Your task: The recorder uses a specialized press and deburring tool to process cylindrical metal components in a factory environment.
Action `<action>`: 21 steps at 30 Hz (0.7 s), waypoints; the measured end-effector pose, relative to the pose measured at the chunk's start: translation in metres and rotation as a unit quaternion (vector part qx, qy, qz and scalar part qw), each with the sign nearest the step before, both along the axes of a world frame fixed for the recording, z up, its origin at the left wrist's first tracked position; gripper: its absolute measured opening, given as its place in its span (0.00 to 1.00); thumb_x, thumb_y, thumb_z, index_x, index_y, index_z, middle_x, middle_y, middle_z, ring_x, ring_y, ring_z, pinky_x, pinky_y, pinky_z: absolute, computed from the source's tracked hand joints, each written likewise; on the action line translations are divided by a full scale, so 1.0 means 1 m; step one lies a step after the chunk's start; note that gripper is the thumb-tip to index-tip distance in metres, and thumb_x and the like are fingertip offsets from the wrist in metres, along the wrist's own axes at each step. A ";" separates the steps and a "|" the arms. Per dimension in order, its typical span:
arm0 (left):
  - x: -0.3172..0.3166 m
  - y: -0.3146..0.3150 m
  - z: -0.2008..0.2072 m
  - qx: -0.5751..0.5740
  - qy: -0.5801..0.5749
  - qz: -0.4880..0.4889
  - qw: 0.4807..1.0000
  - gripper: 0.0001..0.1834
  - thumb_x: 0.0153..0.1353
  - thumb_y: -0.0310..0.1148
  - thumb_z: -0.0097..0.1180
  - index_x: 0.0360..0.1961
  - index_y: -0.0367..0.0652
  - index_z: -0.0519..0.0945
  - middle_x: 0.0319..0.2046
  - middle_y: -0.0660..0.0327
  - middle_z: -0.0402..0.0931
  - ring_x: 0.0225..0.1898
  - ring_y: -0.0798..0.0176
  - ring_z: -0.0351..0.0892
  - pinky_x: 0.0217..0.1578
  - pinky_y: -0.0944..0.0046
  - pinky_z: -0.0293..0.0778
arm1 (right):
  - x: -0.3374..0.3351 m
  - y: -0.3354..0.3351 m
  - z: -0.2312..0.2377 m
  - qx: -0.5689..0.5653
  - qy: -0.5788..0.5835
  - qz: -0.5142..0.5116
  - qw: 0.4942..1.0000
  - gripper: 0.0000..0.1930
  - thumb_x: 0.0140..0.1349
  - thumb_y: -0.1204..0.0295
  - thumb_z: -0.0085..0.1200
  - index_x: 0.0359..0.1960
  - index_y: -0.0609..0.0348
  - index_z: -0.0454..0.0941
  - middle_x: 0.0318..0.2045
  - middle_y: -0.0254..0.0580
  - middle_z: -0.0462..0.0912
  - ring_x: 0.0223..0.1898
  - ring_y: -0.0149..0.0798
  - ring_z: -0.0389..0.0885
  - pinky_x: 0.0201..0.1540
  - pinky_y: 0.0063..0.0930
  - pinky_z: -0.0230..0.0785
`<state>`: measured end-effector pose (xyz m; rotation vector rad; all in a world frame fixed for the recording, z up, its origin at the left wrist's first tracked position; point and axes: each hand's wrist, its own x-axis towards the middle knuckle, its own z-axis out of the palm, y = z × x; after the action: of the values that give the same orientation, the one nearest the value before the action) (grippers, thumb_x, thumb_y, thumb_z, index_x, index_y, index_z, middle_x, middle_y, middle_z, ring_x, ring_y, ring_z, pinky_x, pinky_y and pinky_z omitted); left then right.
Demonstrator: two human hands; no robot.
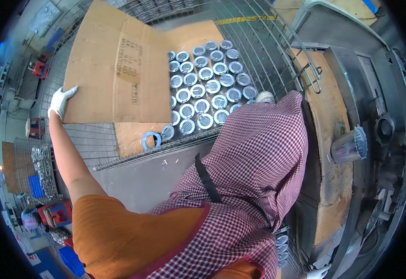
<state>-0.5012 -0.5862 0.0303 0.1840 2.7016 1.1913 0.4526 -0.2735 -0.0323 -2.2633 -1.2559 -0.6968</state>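
A large cardboard sheet (pixel 96 74), creased and standing tilted, is gripped at its left edge by my left hand (pixel 62 102) in a white glove. The sheet leans over the left part of a wire basket (pixel 268 46). Rows of round metal parts with slotted tops (pixel 205 95) stand in that basket on cardboard. A blue-grey ring (pixel 151 140) lies at the basket's near side, beside one of the parts. At the lower right edge, my right hand (pixel 318 272), also gloved in white, is only partly seen. Its visible fingers are stretched out, with no held thing showing.
On the right runs a cardboard-covered bench (pixel 333 172) with a metal cylinder (pixel 349 145) lying by machinery. More slotted parts (pixel 282 249) sit in a wire basket low on the right. Another wire basket (pixel 35 167) and a person (pixel 30 219) are at far left.
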 end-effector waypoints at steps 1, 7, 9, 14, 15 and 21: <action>0.000 -0.009 0.007 -0.021 0.005 0.016 1.000 0.24 0.56 0.38 0.64 0.51 0.37 0.77 0.39 0.58 0.82 0.36 0.63 0.82 0.38 0.63 0.77 | -0.001 -0.001 -0.001 -0.005 0.001 0.006 1.000 0.23 0.66 0.52 0.50 0.33 0.60 0.87 0.31 0.44 0.87 0.32 0.42 0.83 0.35 0.33 0.73; -0.003 -0.023 -0.048 -0.288 0.146 0.075 0.944 0.29 0.53 0.47 0.64 0.50 0.36 0.79 0.43 0.50 0.83 0.44 0.51 0.82 0.46 0.57 0.74 | -0.023 0.001 0.005 0.045 0.086 -0.025 0.995 0.21 0.64 0.52 0.54 0.31 0.60 0.86 0.29 0.45 0.86 0.30 0.44 0.83 0.33 0.34 0.75; 0.024 0.004 -0.070 -0.344 0.121 0.106 0.925 0.27 0.53 0.50 0.61 0.47 0.39 0.80 0.45 0.47 0.81 0.48 0.45 0.80 0.49 0.54 0.73 | -0.012 -0.002 0.001 0.044 0.090 -0.022 0.995 0.22 0.65 0.52 0.54 0.31 0.60 0.86 0.29 0.45 0.86 0.30 0.44 0.83 0.33 0.35 0.75; 0.042 -0.049 -0.219 -0.405 0.007 0.182 0.896 0.33 0.53 0.56 0.58 0.50 0.40 0.77 0.50 0.46 0.78 0.53 0.44 0.77 0.52 0.50 0.72 | 0.008 0.003 -0.002 0.004 0.056 -0.011 0.998 0.25 0.66 0.49 0.50 0.31 0.60 0.86 0.28 0.45 0.86 0.28 0.46 0.81 0.31 0.37 0.73; 0.047 -0.057 -0.243 -0.318 -0.019 0.242 0.916 0.32 0.52 0.55 0.60 0.49 0.41 0.78 0.49 0.46 0.78 0.54 0.45 0.77 0.53 0.50 0.73 | 0.008 0.001 -0.002 0.003 0.052 -0.011 0.999 0.25 0.66 0.49 0.50 0.31 0.60 0.86 0.28 0.45 0.86 0.28 0.46 0.81 0.31 0.37 0.73; 0.042 -0.012 -0.214 -0.468 0.017 0.277 0.839 0.24 0.61 0.46 0.52 0.56 0.49 0.69 0.50 0.53 0.78 0.49 0.51 0.80 0.46 0.50 0.76 | 0.032 0.001 -0.004 -0.040 0.015 -0.068 0.997 0.25 0.67 0.50 0.49 0.32 0.61 0.85 0.29 0.48 0.85 0.28 0.49 0.81 0.31 0.41 0.73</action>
<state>-0.4591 -0.5982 -0.1837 -0.7503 3.0859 -0.2060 0.4845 -0.2720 -0.0366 -2.4334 -1.1419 -0.6685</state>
